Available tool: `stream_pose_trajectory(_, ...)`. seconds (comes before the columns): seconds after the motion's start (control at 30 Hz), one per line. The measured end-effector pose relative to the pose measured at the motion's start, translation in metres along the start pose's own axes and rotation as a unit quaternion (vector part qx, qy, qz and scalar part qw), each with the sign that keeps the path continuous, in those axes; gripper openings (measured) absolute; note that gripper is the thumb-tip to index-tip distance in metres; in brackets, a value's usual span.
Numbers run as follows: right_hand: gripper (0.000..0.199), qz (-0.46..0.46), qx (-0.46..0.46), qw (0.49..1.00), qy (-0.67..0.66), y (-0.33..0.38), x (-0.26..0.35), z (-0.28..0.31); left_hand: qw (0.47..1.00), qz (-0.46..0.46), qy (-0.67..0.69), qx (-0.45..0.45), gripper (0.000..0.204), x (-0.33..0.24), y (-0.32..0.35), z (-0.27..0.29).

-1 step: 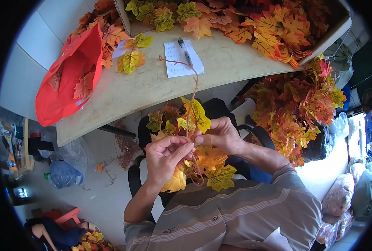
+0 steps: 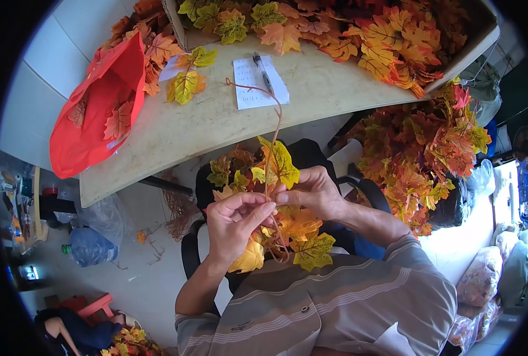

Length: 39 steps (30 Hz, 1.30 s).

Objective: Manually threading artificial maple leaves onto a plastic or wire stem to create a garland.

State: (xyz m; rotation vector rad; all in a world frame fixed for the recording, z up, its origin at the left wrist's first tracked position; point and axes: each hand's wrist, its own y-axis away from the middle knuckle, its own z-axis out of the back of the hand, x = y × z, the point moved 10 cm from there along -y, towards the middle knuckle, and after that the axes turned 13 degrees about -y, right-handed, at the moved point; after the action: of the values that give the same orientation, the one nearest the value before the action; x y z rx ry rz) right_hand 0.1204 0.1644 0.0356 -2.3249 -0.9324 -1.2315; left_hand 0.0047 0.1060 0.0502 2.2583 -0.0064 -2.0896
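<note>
Just below centre, the left hand (image 2: 237, 222) and right hand (image 2: 311, 191) both pinch a thin brown vine (image 2: 274, 136) amid a cluster of fake leaves (image 2: 299, 228). At twelve o'clock one white paper sheet (image 2: 249, 83) with one pen (image 2: 262, 70) lies on the table (image 2: 216, 124). At ten o'clock sits one red bag (image 2: 94, 113), at one o'clock a cardboard box (image 2: 471, 44) of leaves.

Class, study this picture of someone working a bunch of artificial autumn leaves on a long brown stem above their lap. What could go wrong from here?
1. The brown stem arcs up over the table, its curled tip near the paper note and pen; a tug might sweep them off.
2. The left hand and right hand pinch the leaf bunch over the lap; loose leaves could drop to the floor.
</note>
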Motion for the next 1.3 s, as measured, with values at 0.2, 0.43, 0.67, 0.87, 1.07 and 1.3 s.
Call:
stream_pose_trajectory(0.2,0.011,-0.001,-0.008,0.998,-0.061,0.001,-0.008,0.004,1.000,0.003,-0.014,-0.006,0.011,0.000,0.002,-0.001)
stream_pose_trajectory(0.43,0.013,-0.063,-0.020,0.980,-0.187,0.001,-0.032,0.011,1.000,0.016,-0.007,-0.012,0.011,0.002,0.003,0.001)
stream_pose_trajectory(0.67,0.013,-0.075,-0.021,0.980,-0.183,0.001,-0.037,0.009,0.999,0.035,0.006,-0.014,0.011,0.007,0.003,0.002)
stream_pose_trajectory(0.87,0.013,-0.014,-0.015,0.993,-0.116,0.000,-0.023,0.007,0.999,0.037,0.007,-0.008,0.011,0.009,0.003,0.002)
stream_pose_trajectory(1.07,0.009,0.033,0.023,0.998,0.055,0.001,0.009,-0.007,1.000,0.030,-0.006,0.002,0.012,0.008,0.004,0.001)
stream_pose_trajectory(1.3,0.010,0.029,0.048,0.995,0.083,0.002,0.015,-0.009,0.999,0.039,-0.029,0.025,0.013,0.006,0.003,-0.003)
